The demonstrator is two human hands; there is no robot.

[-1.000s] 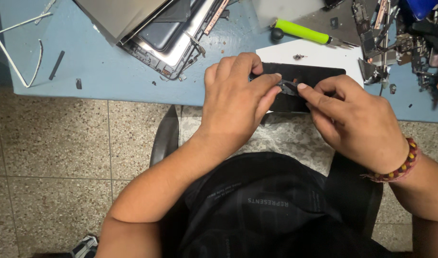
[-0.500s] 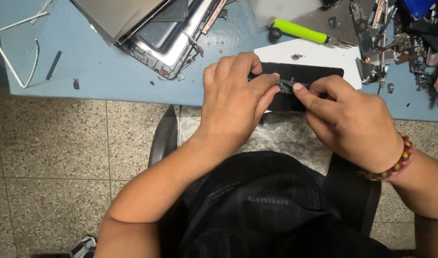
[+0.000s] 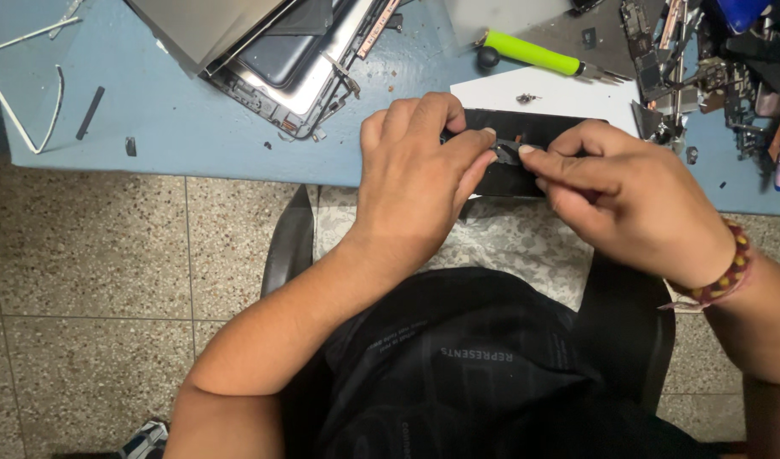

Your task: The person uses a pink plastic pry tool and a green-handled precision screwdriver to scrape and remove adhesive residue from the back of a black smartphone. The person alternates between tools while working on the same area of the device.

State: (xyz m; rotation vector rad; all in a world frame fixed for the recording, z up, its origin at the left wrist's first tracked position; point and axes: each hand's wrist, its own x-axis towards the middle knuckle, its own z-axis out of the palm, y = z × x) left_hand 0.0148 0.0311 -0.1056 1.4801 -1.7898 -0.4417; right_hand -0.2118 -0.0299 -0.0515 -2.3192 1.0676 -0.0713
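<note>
A flat black phone-sized device [image 3: 526, 127] lies at the near edge of the blue table [image 3: 194, 119], partly on a white sheet [image 3: 560, 95]. My left hand [image 3: 415, 178] covers and grips its left end. My right hand [image 3: 628, 200], with a beaded bracelet at the wrist, pinches a small dark part [image 3: 506, 154] against the device with thumb and forefinger. Both hands meet over the device's middle. Most of the device is hidden under my fingers.
A dismantled laptop or tablet [image 3: 279, 51] lies open at the table's back. A screwdriver with a green handle [image 3: 534, 55] rests behind the white sheet. Circuit boards and tools [image 3: 704, 68] crowd the right side. White cable [image 3: 33, 93] sits far left. Below is tiled floor.
Both hands stay on the black device with only slight finger shifts; the view has drifted a little.
</note>
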